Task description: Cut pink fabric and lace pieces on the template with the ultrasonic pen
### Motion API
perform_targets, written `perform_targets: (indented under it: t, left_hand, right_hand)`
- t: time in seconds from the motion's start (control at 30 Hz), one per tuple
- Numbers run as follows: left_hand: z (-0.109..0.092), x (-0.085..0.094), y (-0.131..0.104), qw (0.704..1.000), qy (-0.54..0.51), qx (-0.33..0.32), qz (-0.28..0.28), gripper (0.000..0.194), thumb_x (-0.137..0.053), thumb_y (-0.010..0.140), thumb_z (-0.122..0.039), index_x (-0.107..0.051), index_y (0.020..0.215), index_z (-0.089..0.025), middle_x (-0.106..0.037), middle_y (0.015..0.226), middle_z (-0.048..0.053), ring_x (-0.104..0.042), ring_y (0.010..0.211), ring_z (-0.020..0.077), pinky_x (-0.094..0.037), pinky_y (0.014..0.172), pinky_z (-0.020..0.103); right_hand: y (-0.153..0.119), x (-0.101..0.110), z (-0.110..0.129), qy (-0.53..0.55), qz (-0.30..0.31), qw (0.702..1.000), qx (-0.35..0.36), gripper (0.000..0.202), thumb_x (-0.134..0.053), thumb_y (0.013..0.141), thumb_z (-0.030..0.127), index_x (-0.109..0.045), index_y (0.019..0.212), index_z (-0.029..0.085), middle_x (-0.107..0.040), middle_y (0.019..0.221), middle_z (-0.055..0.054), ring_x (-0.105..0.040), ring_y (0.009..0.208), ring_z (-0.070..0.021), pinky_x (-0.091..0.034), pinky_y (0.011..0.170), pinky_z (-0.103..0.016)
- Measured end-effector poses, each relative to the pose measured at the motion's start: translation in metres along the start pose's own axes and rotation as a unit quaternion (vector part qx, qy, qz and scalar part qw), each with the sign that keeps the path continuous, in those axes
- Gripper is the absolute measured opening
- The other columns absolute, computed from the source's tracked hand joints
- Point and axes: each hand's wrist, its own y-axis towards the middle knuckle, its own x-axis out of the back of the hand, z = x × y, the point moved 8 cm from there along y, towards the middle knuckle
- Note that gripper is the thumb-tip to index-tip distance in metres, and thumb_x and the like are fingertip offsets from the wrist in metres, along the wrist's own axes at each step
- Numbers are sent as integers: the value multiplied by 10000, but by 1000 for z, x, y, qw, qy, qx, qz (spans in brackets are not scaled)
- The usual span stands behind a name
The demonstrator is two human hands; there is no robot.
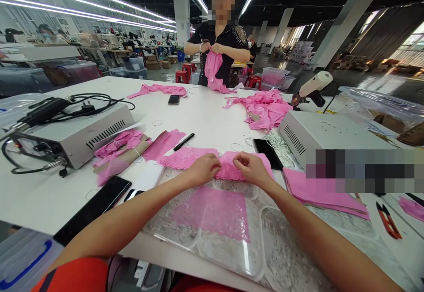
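A strip of pink lace fabric (185, 157) lies across the tabletop in front of me, with scalloped edges. My left hand (206, 169) pinches it near the middle, fingertips closed on the cloth. Just to the right, my right hand (252, 168) grips the same pink fabric with thumb and forefinger together. Between the hands the cloth looks gathered or overlapped; whether it is one piece or two I cannot tell. Nearer to me a flat pink lace panel (228, 214) rests on or under a clear plastic sheet (232, 259) with rounded compartments.
Grey machine boxes stand left (76, 137) and right (324, 133). A black pen (183, 142), a dark phone (267, 153), white cord (281, 148) and orange snips (388, 221) lie around. Across the table, a person (218, 40) holds pink garments near a pink pile (263, 108).
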Motion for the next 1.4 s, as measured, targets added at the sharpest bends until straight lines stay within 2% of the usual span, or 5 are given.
perform_targets:
  t: [0.3, 0.53, 0.8, 1.17, 1.4]
  left_hand:
    - [-68, -38, 35, 994, 27, 84, -62, 424, -625, 807, -566, -683, 734, -153, -643, 875, 120, -588, 957, 312, -447, 872, 446]
    - [-74, -52, 63, 985, 39, 134, -101, 255, -564, 925, -379, -643, 857, -146, -637, 907, 65, -603, 878, 201, -471, 844, 402]
    - [-118, -47, 60, 993, 62, 12, -102, 105, -587, 875, -284, -648, 875, -198, -631, 1057, 67, -551, 1039, 240, -372, 946, 415]
    - [-141, -100, 94, 984, 152, -33, -84, 143, -566, 897, -261, -661, 925, -159, -632, 994, 126, -539, 960, 295, -371, 840, 464]
    - [-156, -85, 28, 954, 178, -236, -43, 110, -532, 889, -139, -622, 838, -175, -635, 1013, 79, -530, 1010, 247, -330, 972, 476]
  right_hand:
    - [1, 49, -8, 75, -134, 986, -67, 197, -588, 758, 389, -580, 709, 199, -606, 527, 12, -578, 480, -135, -508, 501, -260]
    - [-5, 95, -1, 143, -223, 961, -77, 217, -619, 740, 407, -557, 713, 200, -640, 539, 4, -646, 487, -163, -552, 466, -270]
    - [-73, 175, -36, 200, -369, 901, -110, 285, -648, 716, 453, -550, 776, 191, -625, 531, 19, -671, 491, -182, -591, 482, -298]
    - [-96, 188, -43, 217, -405, 878, -133, 265, -674, 681, 440, -570, 747, 206, -638, 524, 15, -649, 444, -192, -595, 490, -330]
    - [-176, 198, -59, 157, -395, 875, -232, 186, -654, 647, 364, -567, 686, 205, -629, 489, 5, -632, 430, -187, -514, 425, -280]
